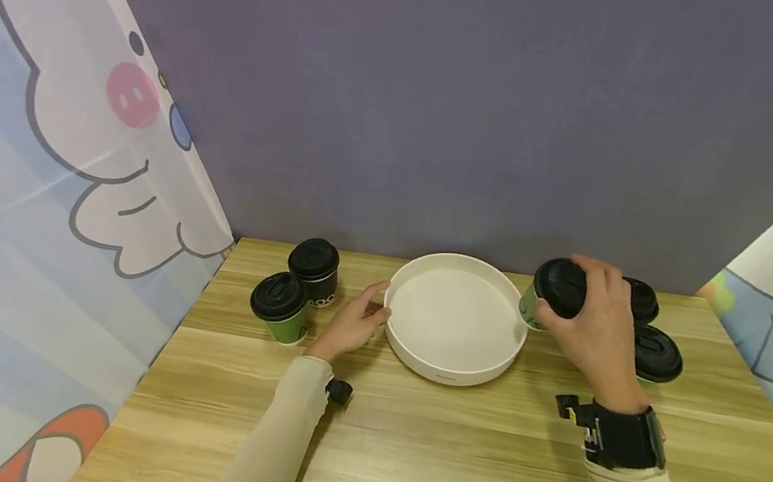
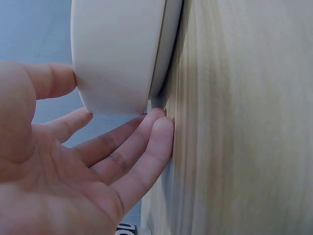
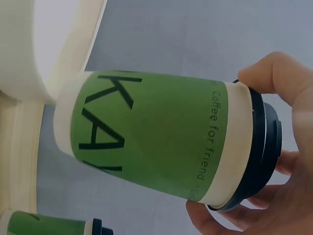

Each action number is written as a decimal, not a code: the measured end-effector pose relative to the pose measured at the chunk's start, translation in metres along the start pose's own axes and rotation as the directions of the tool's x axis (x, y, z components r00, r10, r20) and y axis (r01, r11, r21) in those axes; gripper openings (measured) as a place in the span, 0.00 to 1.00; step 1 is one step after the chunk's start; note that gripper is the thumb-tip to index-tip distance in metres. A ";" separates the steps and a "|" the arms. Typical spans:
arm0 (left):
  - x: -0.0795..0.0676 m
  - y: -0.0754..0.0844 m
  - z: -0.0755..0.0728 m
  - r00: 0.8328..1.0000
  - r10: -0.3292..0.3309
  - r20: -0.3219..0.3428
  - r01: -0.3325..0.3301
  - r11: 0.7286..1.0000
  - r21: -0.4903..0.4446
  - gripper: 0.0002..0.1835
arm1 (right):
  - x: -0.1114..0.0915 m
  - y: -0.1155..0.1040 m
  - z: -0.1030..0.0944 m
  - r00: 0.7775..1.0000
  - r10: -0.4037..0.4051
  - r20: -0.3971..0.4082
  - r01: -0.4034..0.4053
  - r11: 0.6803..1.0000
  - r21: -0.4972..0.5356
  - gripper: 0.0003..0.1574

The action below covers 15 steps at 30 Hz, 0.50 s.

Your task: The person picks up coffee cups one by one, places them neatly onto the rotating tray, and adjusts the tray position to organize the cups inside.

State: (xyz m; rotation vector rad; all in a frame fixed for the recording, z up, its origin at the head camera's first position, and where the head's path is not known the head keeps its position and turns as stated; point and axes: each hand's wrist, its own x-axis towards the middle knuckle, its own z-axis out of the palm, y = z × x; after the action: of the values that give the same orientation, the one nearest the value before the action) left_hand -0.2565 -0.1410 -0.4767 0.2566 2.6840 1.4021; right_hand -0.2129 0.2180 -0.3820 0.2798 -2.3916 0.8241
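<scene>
A green paper coffee cup (image 1: 531, 309) with a black lid is gripped from above in my right hand (image 1: 602, 330), fingers and thumb around the lid (image 3: 266, 147). In the right wrist view its green sleeve has dark lettering, and its base overlaps the white tray's wall. The round white tray (image 1: 458, 316) lies near the back of the table. My left hand (image 1: 354, 324) is at the tray's left side, thumb and index fingertip touching its wall (image 2: 115, 58). The other fingers of that hand reach down beside the tabletop, slightly bent.
Left of the tray stand a black lidded cup (image 1: 315, 261) and a green lidded cup (image 1: 280, 302). Two more lidded cups, one at the back (image 1: 643, 300) and one nearer (image 1: 657, 355), are partly hidden by my right hand. A grey wall (image 1: 452, 116) rises behind the wooden table (image 1: 441, 469).
</scene>
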 end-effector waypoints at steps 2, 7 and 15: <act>0.000 0.000 0.000 1.000 -0.001 -0.001 0.001 1.000 -0.004 0.30 | 0.000 -0.003 0.003 1.000 -0.009 0.015 0.009 1.000 0.014 0.46; 0.000 0.000 -0.001 1.000 0.006 0.006 -0.006 1.000 0.000 0.31 | -0.002 -0.009 0.012 0.999 -0.043 0.029 0.042 0.998 0.047 0.45; 0.001 -0.002 -0.003 0.999 0.024 0.037 -0.026 0.999 0.045 0.33 | -0.004 -0.015 0.026 0.996 -0.074 0.047 0.070 0.995 0.077 0.45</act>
State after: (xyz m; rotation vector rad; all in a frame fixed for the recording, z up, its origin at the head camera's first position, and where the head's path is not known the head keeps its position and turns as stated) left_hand -0.2577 -0.1443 -0.4765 0.3174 2.6948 1.3309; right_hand -0.2161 0.1904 -0.3933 0.4193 -2.3846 0.8844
